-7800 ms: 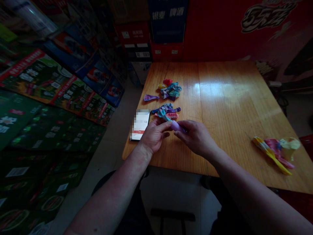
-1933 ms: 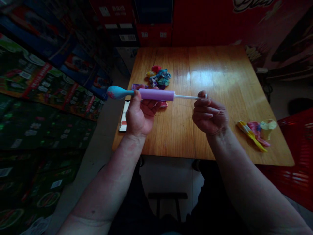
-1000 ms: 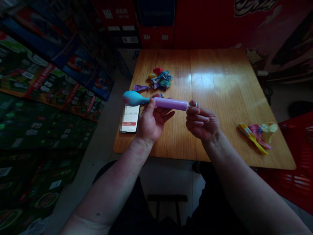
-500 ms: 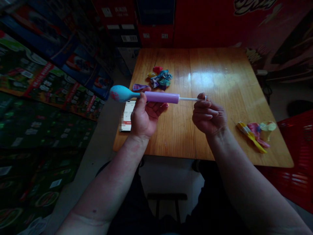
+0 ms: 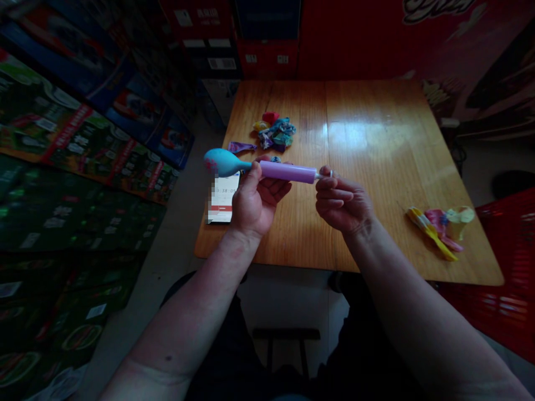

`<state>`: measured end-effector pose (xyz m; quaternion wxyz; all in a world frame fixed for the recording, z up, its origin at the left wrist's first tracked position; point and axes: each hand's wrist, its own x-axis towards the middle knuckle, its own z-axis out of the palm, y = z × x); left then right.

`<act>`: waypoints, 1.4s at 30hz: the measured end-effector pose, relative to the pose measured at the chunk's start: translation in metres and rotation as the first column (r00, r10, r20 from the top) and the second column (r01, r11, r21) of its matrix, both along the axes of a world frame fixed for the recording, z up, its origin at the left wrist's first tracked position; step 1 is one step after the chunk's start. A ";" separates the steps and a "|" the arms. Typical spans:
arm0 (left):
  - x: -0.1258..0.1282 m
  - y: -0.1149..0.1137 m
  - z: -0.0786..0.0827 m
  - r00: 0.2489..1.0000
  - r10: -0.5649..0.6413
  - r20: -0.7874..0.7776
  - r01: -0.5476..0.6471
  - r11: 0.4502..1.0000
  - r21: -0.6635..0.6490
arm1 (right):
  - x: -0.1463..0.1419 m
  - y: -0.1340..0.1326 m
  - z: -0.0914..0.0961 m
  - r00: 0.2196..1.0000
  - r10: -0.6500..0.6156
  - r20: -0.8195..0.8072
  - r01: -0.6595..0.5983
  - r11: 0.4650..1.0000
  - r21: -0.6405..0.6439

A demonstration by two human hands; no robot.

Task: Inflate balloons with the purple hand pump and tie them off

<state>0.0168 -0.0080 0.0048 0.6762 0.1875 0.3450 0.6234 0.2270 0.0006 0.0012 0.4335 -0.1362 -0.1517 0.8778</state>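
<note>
Purple hand pump (image 5: 288, 172): my left hand (image 5: 254, 205) grips it, blue balloon (image 5: 223, 162) on left end; right hand (image 5: 345, 201) pinches plunger (image 5: 331, 174).

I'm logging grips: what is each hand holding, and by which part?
The left hand holds the purple pump by the end where the blue balloon sits, thumb at the balloon's neck. The right hand holds the pump's white handle.

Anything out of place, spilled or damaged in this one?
Nothing looks spilled or damaged. The one oddity is the phone: blocky squares cover its left edge, probably a mask in the picture rather than damage. The pump, between left hand and right hand, and the blue balloon at its end look intact.
</note>
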 end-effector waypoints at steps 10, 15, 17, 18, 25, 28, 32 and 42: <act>0.003 -0.011 0.008 1.000 -0.026 0.010 0.026 1.000 -0.005 | -0.006 -0.007 0.000 0.995 -0.062 0.079 0.064 0.997 -0.030; 0.005 -0.012 0.006 0.998 -0.055 0.022 0.054 0.998 0.011 | -0.014 -0.006 -0.008 0.999 -0.033 -0.024 0.033 0.999 -0.004; 0.005 -0.010 0.004 0.998 -0.059 0.034 0.058 0.998 0.022 | -0.013 -0.005 -0.008 0.997 -0.074 -0.008 0.073 0.997 -0.025; 0.005 -0.010 0.003 0.998 -0.052 0.034 0.051 0.999 0.017 | -0.012 -0.005 -0.007 0.995 -0.093 0.022 0.093 0.995 -0.034; -0.007 -0.002 0.008 0.999 0.052 0.014 -0.052 0.999 0.004 | 0.009 -0.002 0.008 0.969 -0.069 0.238 0.047 0.994 0.096; -0.007 -0.005 0.010 0.999 0.048 0.020 -0.049 0.999 0.020 | 0.006 -0.005 0.010 0.937 -0.126 0.325 0.108 0.991 0.075; 0.000 -0.012 0.006 0.998 -0.056 0.012 0.056 0.998 0.028 | -0.008 -0.011 0.005 0.974 -0.119 0.192 0.123 0.992 -0.012; -0.001 -0.004 0.000 1.000 -0.005 0.014 0.006 0.998 -0.058 | -0.003 -0.003 0.002 0.997 -0.047 0.069 0.050 0.998 -0.035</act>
